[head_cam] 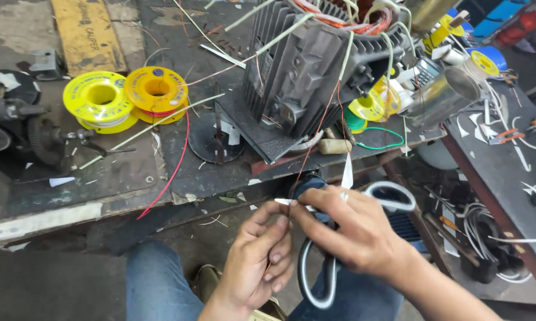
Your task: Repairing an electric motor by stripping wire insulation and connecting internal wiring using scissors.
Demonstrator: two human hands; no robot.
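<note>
Fingers (283, 221) of L hand (257, 261) pinch thin copper wire (315, 134) | wire runs up-right to grey finned motor housing (303, 71) | R hand (351, 229) grips grey-handled scissors (339, 238), nearer motor.

Scissors (339, 238) and thin copper wire (315, 134)

Grey-handled scissors point blades up, below the counter edge; the wire runs taut down from the motor windings.

Along the front edge of the counter (101, 196) there is open room at the left. The finned motor housing (303, 77), yellow spools (125, 95) and loose wires (178, 160) block the middle and back.
</note>
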